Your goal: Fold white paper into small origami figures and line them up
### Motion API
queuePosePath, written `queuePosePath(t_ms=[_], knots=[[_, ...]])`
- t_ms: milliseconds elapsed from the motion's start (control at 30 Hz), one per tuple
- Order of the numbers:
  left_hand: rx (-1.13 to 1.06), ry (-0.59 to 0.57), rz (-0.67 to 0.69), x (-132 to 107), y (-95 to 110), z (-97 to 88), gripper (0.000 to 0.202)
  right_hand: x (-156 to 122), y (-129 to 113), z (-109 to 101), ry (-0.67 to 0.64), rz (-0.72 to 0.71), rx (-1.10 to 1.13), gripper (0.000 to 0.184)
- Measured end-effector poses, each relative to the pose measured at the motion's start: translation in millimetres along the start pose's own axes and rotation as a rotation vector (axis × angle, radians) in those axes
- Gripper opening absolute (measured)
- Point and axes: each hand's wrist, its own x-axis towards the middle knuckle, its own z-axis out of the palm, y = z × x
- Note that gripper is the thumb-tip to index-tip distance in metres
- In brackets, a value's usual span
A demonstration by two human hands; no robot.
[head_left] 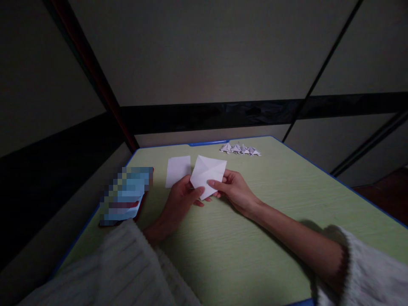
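A white square sheet of paper (208, 172) with crease lines is held just above the green table (255, 221), near its middle. My left hand (180, 197) pinches the sheet's lower left corner with fingers closed. My right hand (234, 189) grips the lower right edge, thumb on top. Both arms wear white knitted sleeves.
A stack of flat white paper (177, 170) lies just left of the held sheet. A row of several small folded paper figures (239, 149) sits at the table's far edge. A blurred flat object (126, 195) lies at the left edge. Walls stand close behind.
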Motion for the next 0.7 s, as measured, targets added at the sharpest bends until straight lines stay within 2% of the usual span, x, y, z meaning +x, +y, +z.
queuePosePath(t_ms=[167, 400, 700], knots=[[-0.022, 0.082, 0.06, 2.4, -2.3, -1.8, 0.014, 0.5, 1.8, -1.9, -0.037, 0.053, -0.076, 0.023], [0.103, 0.209, 0.127, -0.5, 1.9, -1.5, 0.01, -2.0, 0.6, 2.4, -0.048, 0.072, -0.097, 0.023], [0.136, 0.157, 0.1, -0.9, 2.1, -1.2, 0.01, -2.5, 1.2, -0.2, -0.02, 0.02, -0.166, 0.027]])
